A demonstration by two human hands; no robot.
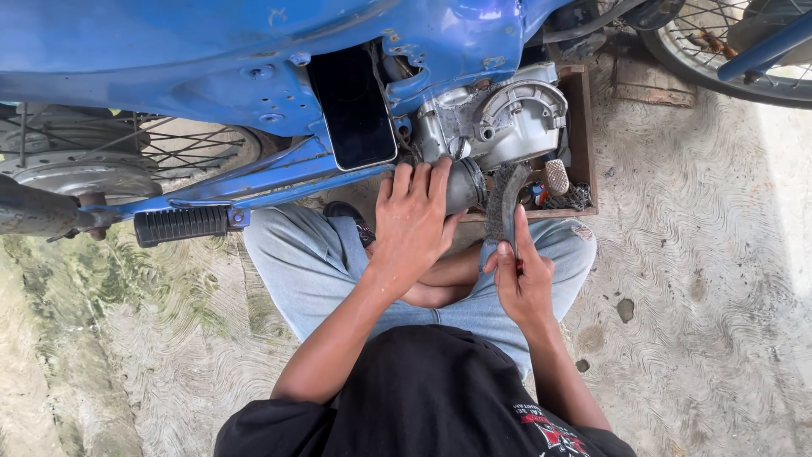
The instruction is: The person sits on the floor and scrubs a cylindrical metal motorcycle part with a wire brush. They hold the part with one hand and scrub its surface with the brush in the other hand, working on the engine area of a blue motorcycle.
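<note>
Down on the concrete floor, a person sits cross-legged in pale jeans against a blue motorbike that fills the far side of the view. The left hand lies spread, fingers extended and close together, over a dark rounded pipe that runs up to the silver engine casing; the palm rests on it rather than wrapping tight, and how far the thumb curls beneath cannot be told. Just right of it, the right hand is closed around the handle of a wire brush, forefinger laid straight along the back, the bristled head standing upright and touching or nearly touching the end of the pipe.

A black phone is propped against the blue frame, far and left of the hands. A ribbed black footpeg sticks out at the left, near the rear spoked wheel. Behind the brush, a shallow wooden box holds small odds and ends, and a second wheel shows at the far right.
</note>
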